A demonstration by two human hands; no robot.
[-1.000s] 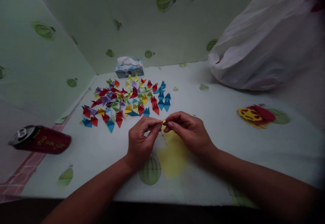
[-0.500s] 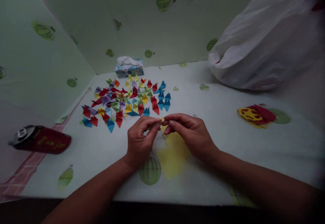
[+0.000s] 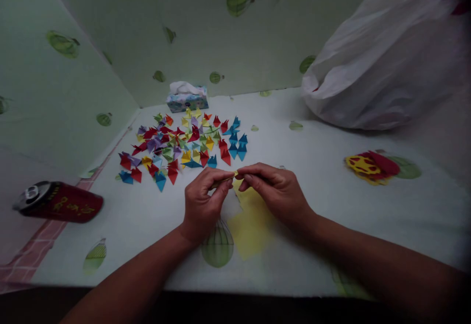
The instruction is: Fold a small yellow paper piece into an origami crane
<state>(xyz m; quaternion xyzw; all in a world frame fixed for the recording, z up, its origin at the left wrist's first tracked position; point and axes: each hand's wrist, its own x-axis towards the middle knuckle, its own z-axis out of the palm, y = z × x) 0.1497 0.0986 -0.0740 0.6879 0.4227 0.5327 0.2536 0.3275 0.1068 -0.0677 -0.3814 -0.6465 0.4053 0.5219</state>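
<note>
Between the fingertips of both hands is a small folded piece of yellow paper (image 3: 236,173), mostly hidden by the fingers. My left hand (image 3: 208,199) pinches it from the left, thumb against index finger. On the other side, my right hand (image 3: 274,191) has its index finger and thumb at the paper's right end. Yellow paper sheets (image 3: 250,231) lie flat on the table below the hands, partly covered by my right hand. Beyond my left hand spreads a crowd of small folded paper cranes (image 3: 186,142) in red, blue, yellow, green, purple and orange.
A red drink can (image 3: 69,202) stands at the left edge. At the back is a tissue box (image 3: 187,99) against the wall. A large white plastic bag (image 3: 368,79) fills the right rear. Red and yellow cut-out pieces (image 3: 371,166) lie on the right of the table (image 3: 309,270).
My right hand's fingers have shifted very slightly at the yellow paper. My left hand and everything on the table look the same.
</note>
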